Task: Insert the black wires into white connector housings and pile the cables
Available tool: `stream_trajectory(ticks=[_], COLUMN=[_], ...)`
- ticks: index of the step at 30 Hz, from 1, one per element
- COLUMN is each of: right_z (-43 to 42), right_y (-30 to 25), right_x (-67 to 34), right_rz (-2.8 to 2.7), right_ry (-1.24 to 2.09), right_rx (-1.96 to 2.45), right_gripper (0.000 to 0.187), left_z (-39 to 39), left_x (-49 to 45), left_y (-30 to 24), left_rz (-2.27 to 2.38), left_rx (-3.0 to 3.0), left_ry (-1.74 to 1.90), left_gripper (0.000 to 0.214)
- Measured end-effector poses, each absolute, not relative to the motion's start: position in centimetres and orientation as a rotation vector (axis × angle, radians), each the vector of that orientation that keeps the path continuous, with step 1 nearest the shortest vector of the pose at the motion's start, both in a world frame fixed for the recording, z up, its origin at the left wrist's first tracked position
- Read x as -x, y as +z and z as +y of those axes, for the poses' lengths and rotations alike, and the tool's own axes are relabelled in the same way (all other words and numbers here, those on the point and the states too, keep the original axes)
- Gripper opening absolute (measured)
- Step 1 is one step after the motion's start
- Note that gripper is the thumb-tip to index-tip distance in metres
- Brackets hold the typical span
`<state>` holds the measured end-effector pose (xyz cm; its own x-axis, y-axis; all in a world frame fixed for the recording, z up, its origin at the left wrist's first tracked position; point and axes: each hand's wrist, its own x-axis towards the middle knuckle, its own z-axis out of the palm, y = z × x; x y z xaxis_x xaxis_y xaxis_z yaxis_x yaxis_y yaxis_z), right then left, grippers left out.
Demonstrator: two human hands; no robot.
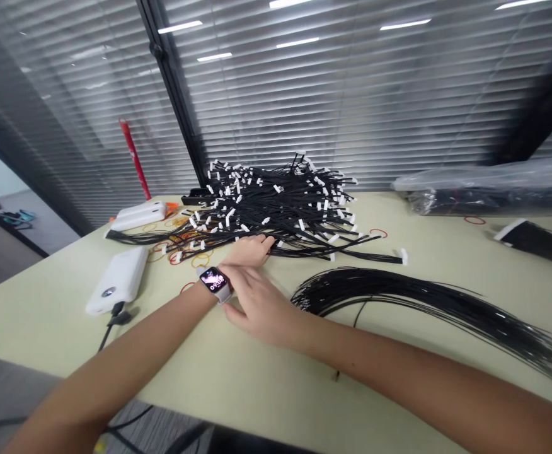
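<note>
My left hand [250, 250] is at the front edge of a large pile of black cables with white connectors [280, 195]. Its fingers are curled, and whatever they may hold is hidden. On the left wrist sits a smartwatch [213, 279] with a light band, its screen lit and reading 09:08. Reaching across from the right, my right hand [261, 306] touches the watch's side and the wrist, with thumb and fingers apart. Just right of that hand lies a long bundle of loose black wires [399, 293], its near end partly behind the hand.
A white power bank [120, 277] with a plugged-in black cable lies at left, another white device [138, 215] behind it. Red and yellow rubber bands [200, 258] are scattered near the pile. Plastic-wrapped cables [484, 192] and a black cable bundle [545, 243] lie at right. Window blinds rise behind.
</note>
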<state>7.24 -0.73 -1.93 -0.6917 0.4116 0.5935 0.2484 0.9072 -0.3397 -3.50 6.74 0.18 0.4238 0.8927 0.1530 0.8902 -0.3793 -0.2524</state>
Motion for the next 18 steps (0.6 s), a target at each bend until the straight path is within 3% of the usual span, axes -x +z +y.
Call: stream_trajectory(ticks=[8, 18], right_z=[-1.3, -0.1], right_y=[-2.0, -1.7], right_x=[-7.5, -7.5], right_rz=[-2.460, -2.387], right_ry=[0.202, 0.383], right_rx=[0.378, 0.455], right_gripper=[0.044, 0.050], left_z=[6.4, 6.6], left_x=[3.4, 3.6], left_y=[0.3, 0.3], left_rz=[-1.547, -1.542], left_rx=[2.379, 2.422], left_ry=[0.003, -0.010], left_gripper=[0.020, 0.018])
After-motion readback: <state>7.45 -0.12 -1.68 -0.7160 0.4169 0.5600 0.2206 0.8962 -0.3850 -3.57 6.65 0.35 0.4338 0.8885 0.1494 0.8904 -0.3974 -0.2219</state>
